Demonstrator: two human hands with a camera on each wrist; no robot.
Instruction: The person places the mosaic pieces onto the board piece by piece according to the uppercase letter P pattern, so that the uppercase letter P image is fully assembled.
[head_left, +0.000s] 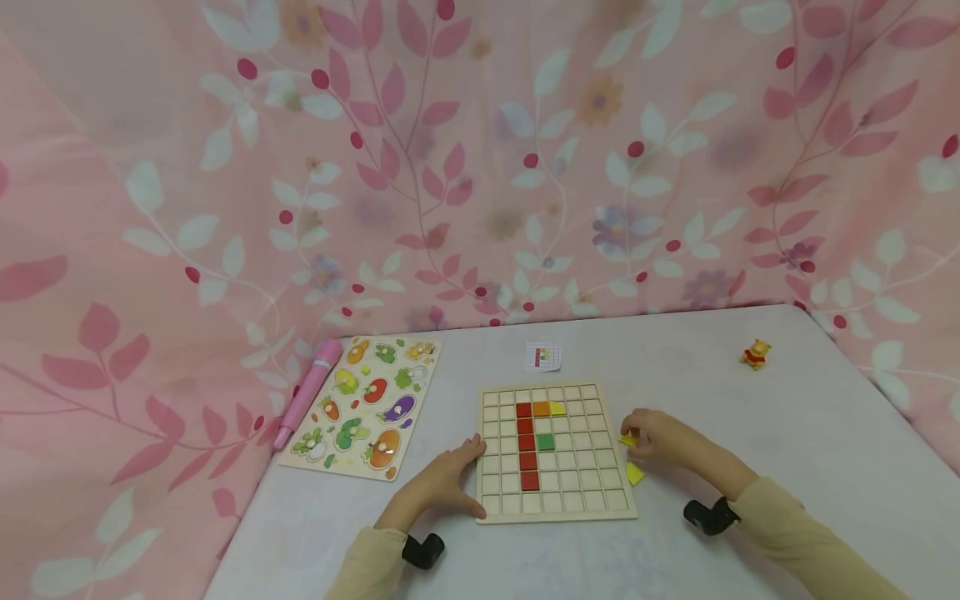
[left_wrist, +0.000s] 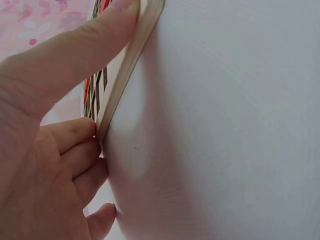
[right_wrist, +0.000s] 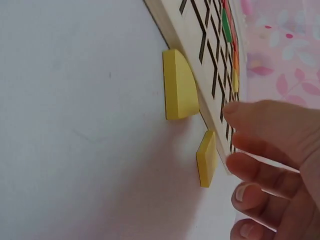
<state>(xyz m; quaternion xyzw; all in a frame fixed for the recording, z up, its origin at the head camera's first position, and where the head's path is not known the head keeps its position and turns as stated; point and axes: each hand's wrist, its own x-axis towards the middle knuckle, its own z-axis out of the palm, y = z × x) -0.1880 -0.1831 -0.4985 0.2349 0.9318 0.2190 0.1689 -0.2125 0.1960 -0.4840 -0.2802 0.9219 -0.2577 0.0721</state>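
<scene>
A pale wooden grid board [head_left: 588, 504] lies in the middle of the table. Several red squares [head_left: 528, 442] form a column on it, with an orange square [head_left: 541, 408], a yellow rounded tile [head_left: 557, 408] and a green square [head_left: 545, 442]. My left hand [head_left: 442, 483] touches the board's left edge, thumb and fingers spread apart. Just past the right edge, my right hand [head_left: 660, 442] hovers by two loose yellow tiles. In the right wrist view, the curved yellow tile [right_wrist: 180, 85] and the smaller yellow tile [right_wrist: 206, 160] lie apart from the fingers, which hold nothing.
A small printed card [head_left: 542, 357] lies behind the board. To the left are a vegetable puzzle board [head_left: 363, 433] and a pink pen-shaped object [head_left: 309, 392]. A small yellow bear figure [head_left: 756, 354] stands at the back right. A floral curtain [head_left: 480, 167] hangs behind the table.
</scene>
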